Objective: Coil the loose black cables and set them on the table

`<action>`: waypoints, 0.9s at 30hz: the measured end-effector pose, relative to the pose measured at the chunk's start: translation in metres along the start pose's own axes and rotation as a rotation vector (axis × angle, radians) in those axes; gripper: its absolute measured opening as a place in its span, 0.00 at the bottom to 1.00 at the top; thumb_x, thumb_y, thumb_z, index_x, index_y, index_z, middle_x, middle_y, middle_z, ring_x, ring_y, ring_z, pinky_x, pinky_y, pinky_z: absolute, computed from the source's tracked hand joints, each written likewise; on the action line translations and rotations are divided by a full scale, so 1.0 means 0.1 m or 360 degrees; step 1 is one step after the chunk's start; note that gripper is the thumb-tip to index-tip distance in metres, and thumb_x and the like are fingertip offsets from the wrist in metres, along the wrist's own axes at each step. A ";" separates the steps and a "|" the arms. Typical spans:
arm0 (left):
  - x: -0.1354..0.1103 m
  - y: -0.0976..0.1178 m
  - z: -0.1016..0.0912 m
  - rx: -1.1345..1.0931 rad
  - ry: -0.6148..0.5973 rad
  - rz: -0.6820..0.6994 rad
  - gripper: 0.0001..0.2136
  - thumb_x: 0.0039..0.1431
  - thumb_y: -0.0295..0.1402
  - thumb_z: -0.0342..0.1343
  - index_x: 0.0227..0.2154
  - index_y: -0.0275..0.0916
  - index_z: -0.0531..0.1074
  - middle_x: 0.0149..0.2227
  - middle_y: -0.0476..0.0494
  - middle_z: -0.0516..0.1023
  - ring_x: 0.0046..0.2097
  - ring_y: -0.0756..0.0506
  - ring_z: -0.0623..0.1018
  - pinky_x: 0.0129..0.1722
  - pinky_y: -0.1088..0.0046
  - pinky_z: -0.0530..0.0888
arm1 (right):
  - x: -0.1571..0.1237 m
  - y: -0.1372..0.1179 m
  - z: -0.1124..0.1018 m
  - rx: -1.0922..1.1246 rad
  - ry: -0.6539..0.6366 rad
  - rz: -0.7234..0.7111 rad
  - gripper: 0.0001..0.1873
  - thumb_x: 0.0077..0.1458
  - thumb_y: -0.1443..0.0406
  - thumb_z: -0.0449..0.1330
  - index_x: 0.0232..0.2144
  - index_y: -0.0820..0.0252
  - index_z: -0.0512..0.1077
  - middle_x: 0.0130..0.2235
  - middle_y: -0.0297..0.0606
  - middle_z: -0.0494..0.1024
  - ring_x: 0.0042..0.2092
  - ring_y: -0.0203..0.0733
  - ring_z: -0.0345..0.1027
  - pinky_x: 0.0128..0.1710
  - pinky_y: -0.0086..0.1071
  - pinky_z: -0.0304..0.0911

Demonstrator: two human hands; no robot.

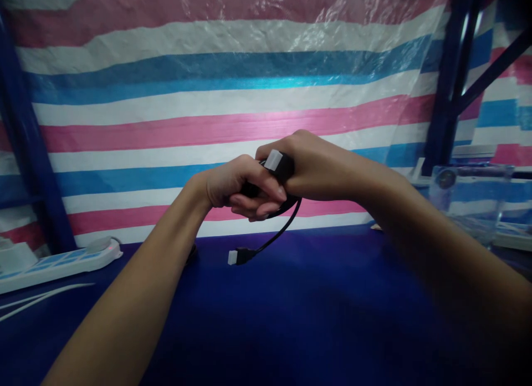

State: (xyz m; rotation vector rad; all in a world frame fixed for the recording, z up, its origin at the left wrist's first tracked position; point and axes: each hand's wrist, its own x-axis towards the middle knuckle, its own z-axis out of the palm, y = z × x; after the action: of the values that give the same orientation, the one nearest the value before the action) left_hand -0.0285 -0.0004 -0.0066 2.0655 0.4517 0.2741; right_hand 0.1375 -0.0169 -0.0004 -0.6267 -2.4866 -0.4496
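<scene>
Both hands meet in the middle of the head view, raised above the blue surface, on a bundled black cable (286,224). My left hand (245,183) is closed around the bundle, its fingers curled under it. My right hand (310,161) is closed on the bundle's far right side, with most of its fingers hidden. Between the hands sticks up one plug (283,167) with a pale grey end. A loose length of cable hangs below and ends in a second black plug (245,257) with a whitish tip. The rest of the coil is hidden by the fingers.
A white power strip (78,261) with a small red light lies at left, near white cords (50,293). Clear plastic boxes (469,200) stand at right. Behind hangs a striped plastic sheet (216,125) between blue metal posts (446,86). The blue tabletop (282,319) lies below.
</scene>
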 end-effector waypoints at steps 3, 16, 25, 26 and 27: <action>-0.01 0.00 0.00 0.0003 0.0000 -0.0012 0.14 0.53 0.27 0.49 0.14 0.33 0.68 0.07 0.53 0.51 0.12 0.55 0.53 0.20 0.71 0.56 | 0.00 -0.01 0.00 -0.0003 -0.0006 0.0011 0.02 0.43 0.72 0.58 0.22 0.64 0.67 0.21 0.29 0.69 0.23 0.28 0.53 0.22 0.28 0.44; 0.19 0.08 0.05 0.0420 0.1221 0.0668 0.03 0.48 0.28 0.60 0.28 0.35 0.72 0.25 0.50 0.72 0.28 0.53 0.73 0.27 0.81 0.67 | -0.01 0.34 -0.05 -0.0204 0.0841 0.0216 0.12 0.46 0.75 0.52 0.30 0.62 0.73 0.28 0.35 0.73 0.28 0.36 0.62 0.28 0.30 0.50; 0.13 -0.01 -0.24 0.0489 0.2282 0.1027 0.13 0.60 0.43 0.50 0.30 0.38 0.66 0.32 0.44 0.74 0.36 0.48 0.75 0.40 0.71 0.71 | -0.03 0.74 -0.10 0.0907 0.1605 0.0791 0.08 0.45 0.75 0.55 0.26 0.60 0.71 0.22 0.32 0.59 0.21 0.33 0.52 0.19 0.30 0.50; 0.11 0.00 -0.23 0.0426 0.2164 0.1033 0.13 0.60 0.45 0.49 0.33 0.39 0.66 0.35 0.43 0.74 0.37 0.46 0.75 0.38 0.70 0.71 | -0.05 0.78 -0.11 0.1066 0.1621 0.0799 0.09 0.44 0.76 0.55 0.25 0.59 0.70 0.22 0.32 0.58 0.22 0.33 0.51 0.19 0.29 0.49; 0.10 0.01 -0.20 0.0399 0.1969 0.1035 0.13 0.59 0.45 0.50 0.37 0.40 0.66 0.38 0.43 0.75 0.39 0.46 0.76 0.36 0.70 0.72 | -0.07 0.81 -0.11 0.1208 0.1637 0.0805 0.10 0.42 0.77 0.54 0.24 0.59 0.69 0.22 0.31 0.57 0.22 0.33 0.50 0.19 0.29 0.49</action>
State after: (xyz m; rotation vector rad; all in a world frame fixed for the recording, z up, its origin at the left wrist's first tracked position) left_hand -0.0263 0.0192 0.0048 2.0046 0.5090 2.0044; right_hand 0.1889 0.0441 0.0196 -0.4830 -1.2824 0.3167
